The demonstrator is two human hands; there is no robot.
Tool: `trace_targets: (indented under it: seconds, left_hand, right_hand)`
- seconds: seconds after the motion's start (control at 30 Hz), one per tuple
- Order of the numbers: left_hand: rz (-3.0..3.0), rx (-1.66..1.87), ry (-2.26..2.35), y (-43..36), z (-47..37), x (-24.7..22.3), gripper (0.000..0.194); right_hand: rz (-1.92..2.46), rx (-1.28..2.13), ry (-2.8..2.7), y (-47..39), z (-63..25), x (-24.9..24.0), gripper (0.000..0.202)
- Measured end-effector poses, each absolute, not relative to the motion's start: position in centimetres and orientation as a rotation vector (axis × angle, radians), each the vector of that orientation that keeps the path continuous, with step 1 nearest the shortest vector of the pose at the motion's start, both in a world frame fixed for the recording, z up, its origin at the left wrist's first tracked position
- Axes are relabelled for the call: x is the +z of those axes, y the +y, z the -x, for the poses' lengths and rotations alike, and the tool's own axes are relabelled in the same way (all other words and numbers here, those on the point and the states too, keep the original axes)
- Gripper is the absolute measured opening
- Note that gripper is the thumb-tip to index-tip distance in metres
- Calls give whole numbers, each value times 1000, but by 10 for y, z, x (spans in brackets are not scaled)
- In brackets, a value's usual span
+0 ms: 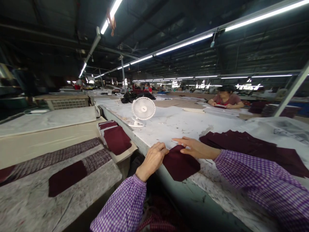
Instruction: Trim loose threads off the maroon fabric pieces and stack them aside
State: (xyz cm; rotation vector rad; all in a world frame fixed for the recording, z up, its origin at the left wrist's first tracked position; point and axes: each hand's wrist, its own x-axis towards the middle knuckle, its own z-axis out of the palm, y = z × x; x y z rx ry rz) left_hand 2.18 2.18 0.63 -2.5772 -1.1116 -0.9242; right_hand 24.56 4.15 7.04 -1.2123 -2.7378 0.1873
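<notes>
A maroon fabric piece [181, 164] lies at the near edge of the white table, partly over the edge. My left hand [154, 158] is closed at its upper left corner, the fingers pinched together on the fabric. Over the piece's upper right part, my right hand [193, 147] has its index finger stretched out to the left and its fingers apart, touching the top edge. To the right, a spread of dark maroon pieces [243, 145] lies on the table, close to my right forearm.
A white fan [143, 109] stands on the white table [169, 124]. On the left table [96, 180] lie overlapping patterned pieces [55, 158], a maroon piece [67, 178] and a maroon stack [117, 139]. A person [227, 98] sits across the table at the right.
</notes>
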Motion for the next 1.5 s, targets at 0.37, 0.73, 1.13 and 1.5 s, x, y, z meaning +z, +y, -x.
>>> trace_targets:
  seconds: [0.37, 0.73, 1.13, 1.5]
  left_hand:
    - [2587, -834, -1205, 32, -41, 14, 27]
    - [2807, -963, -1269, 50, -50, 23, 23]
    - [2532, -1247, -1709, 35, -45, 15, 5]
    - [2569, -1199, -1517, 34, -39, 6, 13]
  right_hand:
    - [1540, 415, -2394, 64, -257, 47, 46]
    - [1139, -59, -2564, 45, -238, 34, 30]
    - [1145, -75, -2536, 44, -240, 25, 32]
    - [1070, -126, -2678, 40, -238, 34, 42]
